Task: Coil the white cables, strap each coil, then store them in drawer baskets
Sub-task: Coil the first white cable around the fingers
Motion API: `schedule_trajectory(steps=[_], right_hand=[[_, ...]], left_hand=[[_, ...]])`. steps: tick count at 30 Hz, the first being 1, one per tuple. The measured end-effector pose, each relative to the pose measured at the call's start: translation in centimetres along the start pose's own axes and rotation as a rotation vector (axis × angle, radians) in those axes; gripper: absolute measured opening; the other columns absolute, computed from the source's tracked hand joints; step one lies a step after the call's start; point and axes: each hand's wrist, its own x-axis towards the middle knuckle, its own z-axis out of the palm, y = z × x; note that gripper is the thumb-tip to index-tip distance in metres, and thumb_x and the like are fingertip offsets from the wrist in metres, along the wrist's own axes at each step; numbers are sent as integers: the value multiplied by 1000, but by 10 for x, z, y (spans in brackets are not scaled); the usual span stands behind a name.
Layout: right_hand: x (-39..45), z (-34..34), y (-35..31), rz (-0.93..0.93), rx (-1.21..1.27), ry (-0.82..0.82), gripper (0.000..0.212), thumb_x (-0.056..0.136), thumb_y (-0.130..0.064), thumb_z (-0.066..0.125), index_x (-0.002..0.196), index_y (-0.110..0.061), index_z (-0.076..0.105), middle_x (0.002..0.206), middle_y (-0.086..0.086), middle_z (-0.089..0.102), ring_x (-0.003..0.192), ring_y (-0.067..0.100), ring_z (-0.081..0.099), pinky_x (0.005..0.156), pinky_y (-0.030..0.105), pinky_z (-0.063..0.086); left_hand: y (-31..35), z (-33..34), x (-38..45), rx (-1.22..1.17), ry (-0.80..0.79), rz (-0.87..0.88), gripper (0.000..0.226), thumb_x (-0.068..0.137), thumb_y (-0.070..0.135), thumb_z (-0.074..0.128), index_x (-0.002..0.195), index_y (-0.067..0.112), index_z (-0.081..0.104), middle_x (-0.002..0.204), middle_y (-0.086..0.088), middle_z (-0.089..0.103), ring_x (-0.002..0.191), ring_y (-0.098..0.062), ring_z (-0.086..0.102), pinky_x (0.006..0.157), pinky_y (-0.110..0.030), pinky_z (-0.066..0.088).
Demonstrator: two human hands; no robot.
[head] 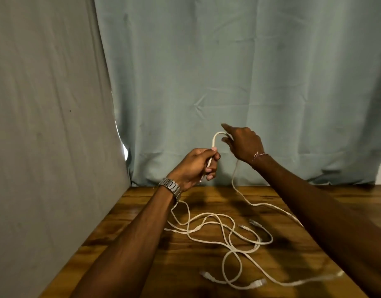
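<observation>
My left hand [198,164] grips one white cable [214,145] at frame centre; my right hand [244,143], fingers loosely spread, guides its first loop. The other cables [228,237] lie tangled on the wooden table [142,211] below. Coiling has barely begun; strapping and storing remain.

The right hand [244,144] covers the stretch of white cable [215,138] passing behind its palm, so its grip there cannot be judged. Cable ends near the wooden table [282,194] front edge are blurred; connector type is unreadable. The right forearm [327,211] hides cable runs beneath it. Table and both arms are cut by the lower edge.
</observation>
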Motion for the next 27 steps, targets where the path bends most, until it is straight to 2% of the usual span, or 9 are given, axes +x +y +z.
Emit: schedule_trajectory(steps=[2, 5, 9, 14, 17, 20, 23, 25, 27], right_hand=[[-10, -1, -10, -172, 50, 55, 68, 91, -32, 72, 150, -17, 42, 141, 14, 58, 108, 38, 66, 82, 47, 57], [-19, 0, -24, -402, 239, 69, 47, 90, -8, 69, 135, -14, 58, 132, 9, 64, 92, 27, 69, 79, 43, 59], [-19, 6, -29, -348, 414, 117, 25, 93, 0, 59, 113, -7, 72, 107, 9, 74, 93, 24, 70, 80, 38, 58], [-16, 24, -20, -212, 411, 139, 23, 99, -14, 55, 112, -14, 74, 109, 2, 75, 98, 21, 68, 89, 29, 43], [-22, 42, -16, -200, 422, 65, 26, 94, -4, 59, 117, -12, 67, 113, 6, 71, 104, 25, 65, 93, 35, 48], [-38, 55, -18, -151, 443, -46, 25, 89, 9, 61, 107, -6, 67, 109, 8, 66, 105, 36, 66, 82, 21, 52], [-51, 83, -22, -156, 453, -64, 25, 83, 14, 57, 106, 12, 64, 107, 30, 65, 98, 48, 64, 79, 33, 51], [-53, 94, -23, -127, 494, -97, 25, 92, 2, 57, 117, 4, 63, 113, 27, 64, 98, 40, 63, 79, 30, 46], [-58, 102, -24, -115, 491, -87, 25, 99, -12, 57, 122, -5, 60, 111, 17, 62, 95, 31, 62, 76, 28, 44]], left_hand=[[-1, 0, 3, -4, 52, 20, 38, 109, 28, 34, 83, 9, 53, 49, 1, 38, 46, -14, 35, 51, -25, 38], [-3, 1, 8, -48, 93, 46, 41, 109, 34, 35, 79, 12, 52, 46, 3, 36, 43, -14, 34, 61, -31, 40], [-8, 6, 9, -151, 72, 33, 48, 106, 48, 36, 74, 14, 49, 45, 3, 32, 39, -11, 31, 52, -27, 40], [-14, 7, 17, -267, -26, 15, 45, 106, 41, 41, 72, 13, 50, 43, 4, 27, 35, -7, 23, 40, -21, 23], [-14, 8, 25, -315, -62, 90, 34, 106, 24, 41, 87, 4, 60, 43, 4, 31, 33, -4, 24, 39, -21, 20], [-13, 10, 33, -359, -83, 158, 34, 107, 16, 38, 110, -6, 63, 54, -3, 56, 37, -4, 36, 43, -20, 31], [-8, 5, 43, -397, -123, 172, 41, 108, 19, 33, 126, -10, 55, 106, -20, 73, 77, -22, 72, 72, -28, 59], [-10, -4, 53, -466, -106, 203, 45, 109, 21, 32, 134, -13, 47, 128, -27, 63, 112, -36, 67, 97, -39, 55], [-15, -14, 61, -516, -42, 212, 49, 108, 27, 33, 138, -11, 44, 136, -28, 57, 125, -38, 59, 107, -43, 48]])
